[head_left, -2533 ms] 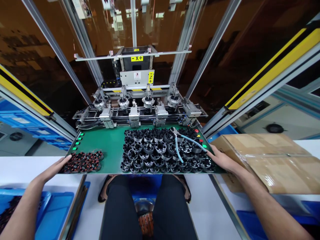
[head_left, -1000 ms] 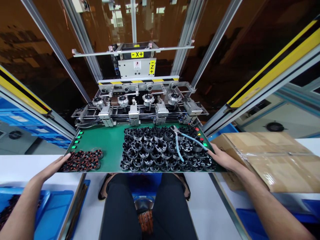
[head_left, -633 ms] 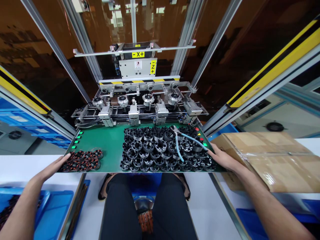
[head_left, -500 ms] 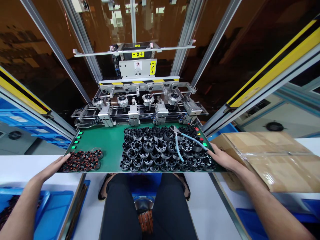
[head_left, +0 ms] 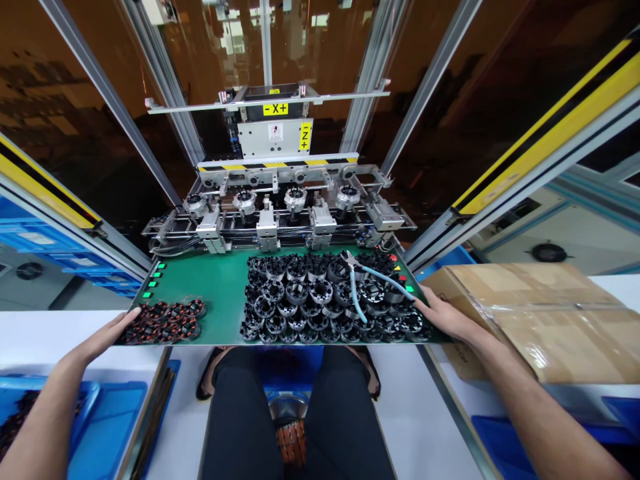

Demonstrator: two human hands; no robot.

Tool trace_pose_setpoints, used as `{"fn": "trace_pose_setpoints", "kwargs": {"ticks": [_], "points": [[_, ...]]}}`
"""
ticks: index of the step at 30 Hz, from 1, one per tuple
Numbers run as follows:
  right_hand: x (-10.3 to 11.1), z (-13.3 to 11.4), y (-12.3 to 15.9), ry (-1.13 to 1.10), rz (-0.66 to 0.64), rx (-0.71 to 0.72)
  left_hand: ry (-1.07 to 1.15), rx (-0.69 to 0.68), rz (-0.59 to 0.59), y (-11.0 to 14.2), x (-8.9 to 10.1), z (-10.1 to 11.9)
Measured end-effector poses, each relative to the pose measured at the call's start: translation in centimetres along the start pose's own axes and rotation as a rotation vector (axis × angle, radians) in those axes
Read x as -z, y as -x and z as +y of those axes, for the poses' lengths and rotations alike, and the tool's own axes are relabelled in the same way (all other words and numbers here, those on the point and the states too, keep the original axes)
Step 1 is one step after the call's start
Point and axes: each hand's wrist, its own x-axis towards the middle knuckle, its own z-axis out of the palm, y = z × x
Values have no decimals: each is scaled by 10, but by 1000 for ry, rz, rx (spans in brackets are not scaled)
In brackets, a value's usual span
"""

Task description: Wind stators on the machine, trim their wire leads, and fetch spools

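My left hand (head_left: 106,335) lies with fingers stretched out along the left edge of the green worktop (head_left: 220,293), beside a group of copper-wound stators (head_left: 167,321). At the opposite edge, my right hand (head_left: 443,315) rests with its fingers extended and holds nothing that I can see. Near its fingertips is one handle tip of the light-blue-handled cutting pliers (head_left: 357,267). These pliers lie spread on top of a large pile of black, unwound stator cores (head_left: 300,310).
Behind the worktop stands a winding machine (head_left: 267,230) with several stations in a row. Green buttons (head_left: 154,283) line the left edge. A taped cardboard box (head_left: 550,313) sits at right. Blue trays (head_left: 113,413) are at lower left. A metal bowl (head_left: 289,405) stands between my legs.
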Motion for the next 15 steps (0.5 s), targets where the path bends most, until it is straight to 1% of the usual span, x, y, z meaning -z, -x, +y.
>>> {"fn": "trace_pose_setpoints", "kwargs": {"ticks": [4, 10, 15], "points": [[-1, 3, -1, -1, 38, 35, -8, 1, 6, -1, 1, -2], [-1, 3, -1, -4, 7, 9, -16, -9, 21, -2, 2, -6], [-1, 4, -1, -11, 0, 18, -34, -9, 35, -4, 2, -7]]}}
